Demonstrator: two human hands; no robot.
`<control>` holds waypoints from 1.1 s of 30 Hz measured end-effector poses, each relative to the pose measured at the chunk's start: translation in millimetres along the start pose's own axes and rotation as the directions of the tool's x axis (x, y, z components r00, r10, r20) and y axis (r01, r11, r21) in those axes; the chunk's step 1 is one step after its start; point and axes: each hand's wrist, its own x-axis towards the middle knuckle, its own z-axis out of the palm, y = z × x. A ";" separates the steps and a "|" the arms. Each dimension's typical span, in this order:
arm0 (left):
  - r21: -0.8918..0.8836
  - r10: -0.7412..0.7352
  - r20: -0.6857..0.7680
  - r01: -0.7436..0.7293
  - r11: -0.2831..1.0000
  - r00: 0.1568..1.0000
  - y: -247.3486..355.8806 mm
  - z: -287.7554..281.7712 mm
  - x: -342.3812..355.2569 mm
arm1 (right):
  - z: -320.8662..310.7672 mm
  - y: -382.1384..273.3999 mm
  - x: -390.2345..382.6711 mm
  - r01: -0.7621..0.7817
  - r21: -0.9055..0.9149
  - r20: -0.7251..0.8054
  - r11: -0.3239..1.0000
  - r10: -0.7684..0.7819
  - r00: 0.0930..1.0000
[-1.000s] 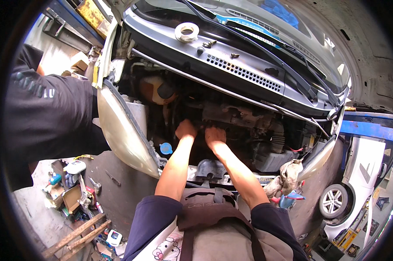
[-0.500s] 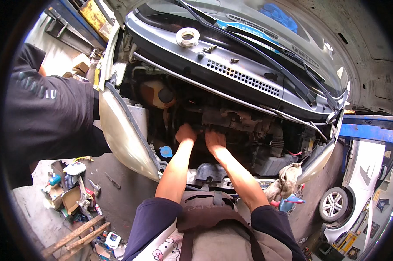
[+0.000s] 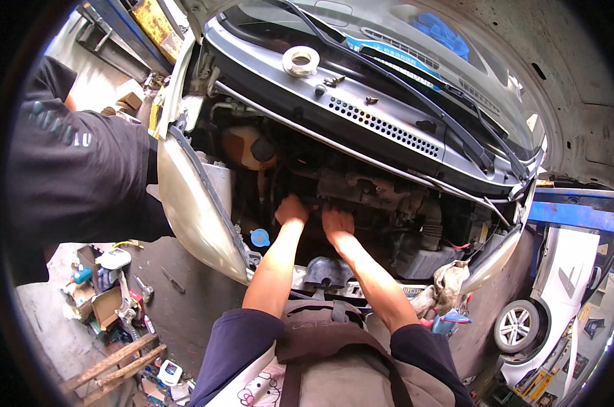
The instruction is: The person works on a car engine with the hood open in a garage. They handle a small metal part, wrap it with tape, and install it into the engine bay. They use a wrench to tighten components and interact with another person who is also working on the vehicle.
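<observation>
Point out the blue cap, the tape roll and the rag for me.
Blue cap (image 3: 260, 237), head view: middle of its top.
Tape roll (image 3: 301, 72), head view: near side of the ring.
Rag (image 3: 449, 278), head view: upper part.

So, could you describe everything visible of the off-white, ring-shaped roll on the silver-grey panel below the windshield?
The off-white, ring-shaped roll looks like tape, with a round open centre and a brownish inner wall. It lies flat on the silver-grey panel, left of small dark fasteners. Only the panel appears to touch it.
</observation>
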 end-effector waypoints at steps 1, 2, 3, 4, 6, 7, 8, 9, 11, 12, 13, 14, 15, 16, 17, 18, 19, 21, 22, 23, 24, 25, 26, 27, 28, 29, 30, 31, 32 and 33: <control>-0.001 0.004 0.001 -0.004 1.000 1.000 2.2 -1.0 -0.7 | 9.2 3.3 0.1 -0.008 -0.017 -0.076 1.000 0.007 0.997; 0.008 -0.006 -0.008 0.007 1.000 1.000 -1.8 2.1 0.2 | 0.9 -0.6 -1.7 0.023 -0.025 -0.007 0.999 -0.024 1.000; 0.014 -0.018 -0.020 0.019 1.000 1.000 -6.5 5.3 1.5 | -20.9 -8.8 -3.8 0.058 -0.032 0.061 0.998 -0.056 0.997; 0.024 -0.021 -0.034 0.021 0.999 0.999 -6.9 5.3 2.3 | -36.1 -13.3 -3.6 0.087 -0.037 0.121 0.996 -0.081 0.989; 0.037 -0.011 -0.037 0.012 0.999 0.999 -1.4 2.0 -0.7 | -31.7 -6.3 -1.4 0.092 -0.028 0.108 0.995 -0.089 0.990; 0.043 -0.007 -0.038 0.008 0.999 0.999 0.9 0.0 -1.9 | -29.0 -3.6 -0.5 0.096 -0.023 0.101 0.995 -0.093 0.991; 0.032 -0.012 -0.014 0.013 0.999 1.000 -0.4 0.8 -0.8 | -27.9 -3.8 -1.6 0.085 -0.021 0.099 0.996 -0.082 0.992; 0.020 -0.018 0.011 0.018 1.000 1.000 -2.2 0.6 1.4 | -26.6 -4.6 -2.6 0.074 -0.019 0.098 0.997 -0.072 0.993; 0.004 -0.025 0.023 0.025 1.000 0.999 -3.6 1.2 2.1 | -26.1 -3.8 -1.9 0.067 -0.006 0.141 0.998 -0.065 0.988; -0.001 -0.027 0.011 0.027 1.000 1.000 -3.2 1.6 1.2 | -27.2 -1.5 0.8 0.070 0.004 0.185 0.998 -0.070 0.980; -0.005 -0.028 -0.001 0.028 1.000 1.000 -3.1 1.4 0.8 | -27.8 -0.6 2.4 0.073 0.015 0.229 0.997 -0.074 0.971; -0.004 -0.022 0.006 0.022 1.000 1.000 -1.8 0.6 0.3 | -27.1 0.4 2.2 0.066 -0.004 0.212 0.998 -0.063 0.975; -0.002 -0.016 0.014 0.016 1.000 1.000 -0.8 -0.4 0.0 | -26.0 0.7 1.3 0.057 -0.024 0.195 0.998 -0.052 0.979; -0.001 -0.009 0.022 0.009 1.000 1.000 0.3 -1.3 -0.1 | -25.0 1.2 0.9 0.048 -0.043 0.178 0.998 -0.040 0.983; 0.008 -0.010 0.029 0.010 1.000 1.000 0.2 -1.8 -0.5 | -23.5 1.5 -0.2 0.078 -0.029 0.128 0.997 -0.074 0.989; 0.017 -0.010 0.036 0.010 1.000 0.999 0.4 -2.7 -0.1 | -22.0 1.9 -1.1 0.108 -0.016 0.078 0.994 -0.106 0.991; 0.026 -0.010 0.043 0.009 1.000 0.999 0.7 -3.0 -0.4 | -20.8 3.0 -2.0 0.138 -0.005 0.026 0.990 -0.138 0.990; 0.016 -0.015 0.013 0.015 1.000 1.000 -5.5 4.0 3.8 | -26.1 0.2 -1.2 0.120 -0.024 0.089 0.992 -0.117 0.989; 0.009 -0.017 -0.002 0.017 1.000 1.000 -8.9 7.2 5.9 | -28.8 -1.5 -0.9 0.112 -0.035 0.119 0.993 -0.107 0.987; 0.005 -0.015 0.006 0.015 1.000 1.000 -7.2 7.5 6.6 | -24.1 0.6 -1.0 0.122 -0.067 0.041 0.990 -0.120 0.992; -0.001 -0.014 0.014 0.014 1.000 1.000 -5.7 7.5 7.4 | -18.7 0.9 -2.5 0.131 -0.100 -0.037 0.986 -0.135 0.990; -0.006 -0.012 0.021 0.012 1.000 1.000 -3.8 7.6 7.9 | -14.3 2.9 -2.6 0.137 -0.134 -0.115 0.981 -0.153 0.982; 0.000 -0.016 0.012 0.016 1.000 1.000 -5.1 8.4 8.3 | -17.6 0.9 -3.0 0.139 -0.110 -0.071 0.984 -0.147 0.987; 0.007 -0.020 0.003 0.020 1.000 1.000 -5.7 9.5 8.5 | -21.2 -0.6 -3.7 0.139 -0.086 -0.027 0.987 -0.142 0.990; 0.013 -0.024 -0.006 0.024 1.000 1.000 -6.6 10.2 8.8 | -24.9 -2.3 -3.8 0.138 -0.063 0.017 0.988 -0.137 0.990; 0.014 -0.025 -0.003 0.025 1.000 1.000 -6.5 9.7 8.5 | -24.6 -1.6 -3.1 0.122 -0.057 0.039 0.991 -0.120 0.992; 0.015 -0.026 -0.001 0.026 1.000 1.000 -6.4 9.2 8.1 | -24.4 -0.8 -2.4 0.107 -0.051 0.061 0.993 -0.104 0.993; 0.016 -0.027 0.002 0.027 1.000 1.000 -6.3 8.7 7.7 | -24.0 -0.4 -1.9 0.091 -0.046 0.084 0.995 -0.087 0.993; 0.021 -0.024 0.006 0.023 1.000 1.000 -4.6 6.9 5.8 | -24.1 0.2 -2.5 0.102 -0.054 0.080 0.993 -0.097 0.992; 0.026 -0.020 0.009 0.020 0.999 1.000 -3.2 4.9 4.0 | -23.9 0.4 -3.7 0.113 -0.061 0.076 0.992 -0.108 0.991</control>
